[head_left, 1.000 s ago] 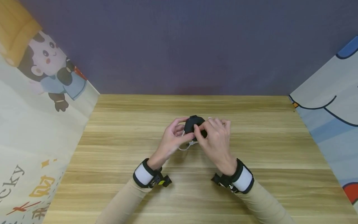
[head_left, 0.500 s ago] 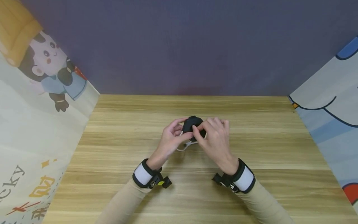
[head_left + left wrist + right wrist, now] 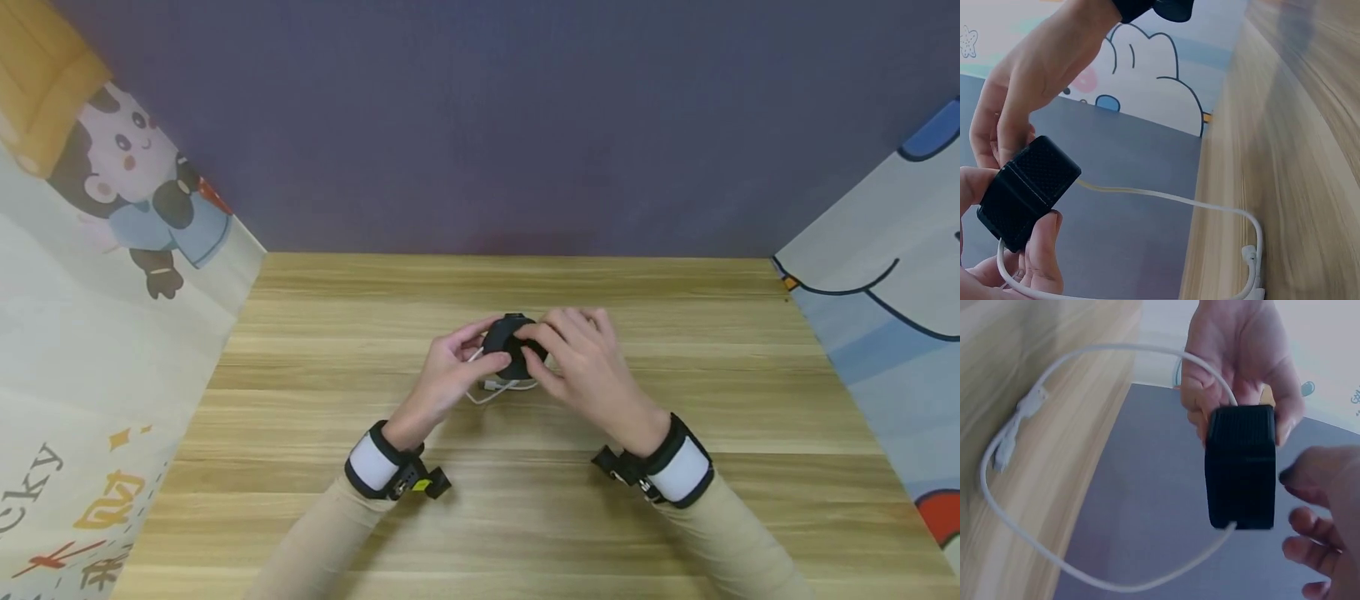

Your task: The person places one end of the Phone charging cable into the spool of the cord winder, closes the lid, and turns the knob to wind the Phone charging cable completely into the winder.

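A black round cable winder is held above the table, with a white cable leaving its edge at two ends. My left hand grips its left side, thumb in front and fingers behind. At the middle of its face, the thumb and forefinger of my right hand are bent around the centre. A small dark piece shows at the right fingertips in the right wrist view. The cable loops down below the winder, and its pale connectors hang near the wooden surface.
The wooden table lies beneath both hands. A dark blue-grey panel rises along its far edge. Cartoon-printed sheets stand at the left and right.
The winder and left hand have shifted slightly left. My right forearm has swung to the right, and its thumb and forefinger tips look farther apart. The cable ends have moved left.
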A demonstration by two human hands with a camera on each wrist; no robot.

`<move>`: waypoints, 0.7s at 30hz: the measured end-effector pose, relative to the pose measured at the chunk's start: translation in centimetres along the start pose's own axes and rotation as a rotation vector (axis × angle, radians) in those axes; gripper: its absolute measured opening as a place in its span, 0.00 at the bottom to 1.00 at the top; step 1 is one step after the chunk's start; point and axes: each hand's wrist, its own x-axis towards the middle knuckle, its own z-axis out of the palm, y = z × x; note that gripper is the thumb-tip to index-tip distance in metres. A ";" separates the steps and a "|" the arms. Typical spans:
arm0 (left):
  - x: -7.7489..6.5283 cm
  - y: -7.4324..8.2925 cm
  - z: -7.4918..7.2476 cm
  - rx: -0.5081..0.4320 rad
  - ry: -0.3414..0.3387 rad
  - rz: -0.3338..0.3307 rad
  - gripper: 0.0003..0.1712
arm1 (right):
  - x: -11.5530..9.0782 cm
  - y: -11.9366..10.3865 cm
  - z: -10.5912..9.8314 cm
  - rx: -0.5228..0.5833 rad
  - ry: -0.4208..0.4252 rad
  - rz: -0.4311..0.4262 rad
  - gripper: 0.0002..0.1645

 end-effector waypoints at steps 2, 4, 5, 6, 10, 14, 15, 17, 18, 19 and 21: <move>0.0 0.0 -0.1 0.000 -0.010 0.003 0.33 | 0.1 0.2 -0.3 -0.017 -0.042 -0.032 0.13; 0.0 0.0 -0.2 -0.003 -0.025 0.000 0.32 | 0.2 0.3 -0.6 -0.031 -0.087 -0.064 0.14; 0.0 0.0 -0.3 -0.006 -0.032 -0.003 0.32 | 0.2 0.4 -0.7 -0.034 -0.107 -0.080 0.14; 0.0 0.0 -0.3 -0.005 -0.041 -0.006 0.32 | 0.3 0.4 -0.9 -0.039 -0.125 -0.093 0.14; 0.0 0.1 -0.4 0.011 -0.060 -0.017 0.32 | 0.7 0.4 -1.5 -0.072 -0.197 -0.133 0.12; 0.0 0.2 -0.4 0.032 -0.073 -0.023 0.33 | 0.9 0.4 -1.9 -0.129 -0.250 -0.176 0.14; 0.0 0.3 -0.4 0.036 -0.076 -0.024 0.33 | 1.0 0.5 -1.9 -0.143 -0.262 -0.188 0.14; 0.0 0.2 -0.4 0.045 -0.083 -0.029 0.33 | 1.0 0.6 -2.0 -0.177 -0.278 -0.223 0.15; 0.0 0.3 -0.5 0.048 -0.087 -0.030 0.33 | 1.1 0.7 -2.1 -0.196 -0.283 -0.243 0.16; 0.0 0.3 -0.5 0.053 -0.091 -0.033 0.34 | 1.1 0.8 -2.1 -0.210 -0.285 -0.264 0.17; 0.1 0.3 -0.5 0.056 -0.105 -0.037 0.34 | 1.1 1.0 -2.1 -0.239 -0.280 -0.314 0.20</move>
